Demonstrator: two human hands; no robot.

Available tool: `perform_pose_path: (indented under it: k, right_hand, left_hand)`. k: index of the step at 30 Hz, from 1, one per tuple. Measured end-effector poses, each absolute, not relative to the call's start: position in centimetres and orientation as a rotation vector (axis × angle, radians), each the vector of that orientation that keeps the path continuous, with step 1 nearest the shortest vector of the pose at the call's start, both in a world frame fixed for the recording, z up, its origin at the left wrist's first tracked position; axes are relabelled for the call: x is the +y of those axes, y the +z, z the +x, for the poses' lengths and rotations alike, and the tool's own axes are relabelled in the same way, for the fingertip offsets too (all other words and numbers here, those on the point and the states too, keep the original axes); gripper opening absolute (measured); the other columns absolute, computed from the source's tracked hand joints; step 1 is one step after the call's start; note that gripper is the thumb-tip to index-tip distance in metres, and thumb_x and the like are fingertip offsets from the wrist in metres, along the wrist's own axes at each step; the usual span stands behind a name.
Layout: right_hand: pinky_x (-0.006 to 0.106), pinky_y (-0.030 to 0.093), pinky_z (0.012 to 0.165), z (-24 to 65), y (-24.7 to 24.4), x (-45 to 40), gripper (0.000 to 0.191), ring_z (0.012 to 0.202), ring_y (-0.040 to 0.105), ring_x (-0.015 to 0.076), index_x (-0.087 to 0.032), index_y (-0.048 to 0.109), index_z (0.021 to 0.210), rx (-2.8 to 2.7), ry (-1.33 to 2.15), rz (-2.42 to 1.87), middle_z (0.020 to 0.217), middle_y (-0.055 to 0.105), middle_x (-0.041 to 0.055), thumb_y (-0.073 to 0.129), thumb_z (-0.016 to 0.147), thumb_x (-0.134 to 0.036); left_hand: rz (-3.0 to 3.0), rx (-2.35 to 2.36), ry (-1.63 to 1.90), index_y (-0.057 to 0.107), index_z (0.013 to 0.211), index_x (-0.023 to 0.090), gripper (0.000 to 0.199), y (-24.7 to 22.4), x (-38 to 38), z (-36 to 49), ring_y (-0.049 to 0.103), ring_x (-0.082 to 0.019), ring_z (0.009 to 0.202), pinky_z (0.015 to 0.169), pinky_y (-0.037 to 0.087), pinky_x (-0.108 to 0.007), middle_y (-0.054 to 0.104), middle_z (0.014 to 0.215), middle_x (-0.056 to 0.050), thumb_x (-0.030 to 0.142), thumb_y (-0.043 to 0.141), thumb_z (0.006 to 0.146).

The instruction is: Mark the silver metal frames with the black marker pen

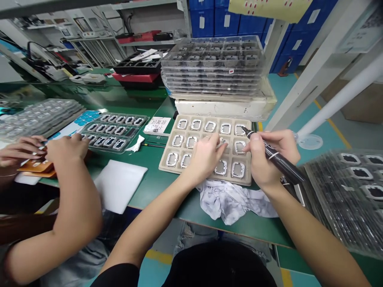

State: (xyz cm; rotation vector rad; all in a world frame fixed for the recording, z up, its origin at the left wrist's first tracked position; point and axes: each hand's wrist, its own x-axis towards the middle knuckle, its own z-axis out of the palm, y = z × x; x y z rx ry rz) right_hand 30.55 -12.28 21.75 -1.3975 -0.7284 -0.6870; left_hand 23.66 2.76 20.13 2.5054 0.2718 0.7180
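Black marker (283, 163), tip at the corner frame (236, 130)!
Right hand (266, 157) pinches it; left hand (207, 155) curls over the tray (163, 164), pinching or not, I can't tell.

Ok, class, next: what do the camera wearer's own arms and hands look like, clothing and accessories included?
Both the left hand and right hand are ungloved, with no watch or bracelet visible at either wrist. A thin band, apparently a ring, shows on a left finger. The left arm has a short, plain black sleeve; the right sleeve is out of view.
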Motion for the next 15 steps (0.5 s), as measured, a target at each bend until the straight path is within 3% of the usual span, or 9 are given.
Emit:
perform_pose_path:
  k: [9,15]
  right_hand:
    - [0.028,0.058,0.057,30.84,22.16,-12.36,0.021,0.059,0.071,0.0161,-0.020,0.064,0.095,-0.694,-0.701,-1.385,0.076,0.070,-0.0021,0.076,0.100,-0.037]
    - [0.030,0.059,0.059,30.79,22.06,-12.40,0.021,0.061,0.072,0.0169,-0.022,0.064,0.097,-0.694,-0.700,-1.402,0.073,0.069,-0.0030,0.075,0.101,-0.039]
  left_hand:
    - [2.848,0.326,0.630,0.071,0.095,0.014,0.033,20.44,2.34,23.40,0.066,-0.030,0.100,0.071,0.042,-0.034,0.072,0.106,-0.016,0.041,0.055,0.107]
    - [2.840,0.235,0.740,0.073,0.091,0.016,0.036,20.05,2.34,23.47,0.063,-0.026,0.101,0.077,0.046,-0.035,0.070,0.104,-0.011,0.040,0.052,0.109]
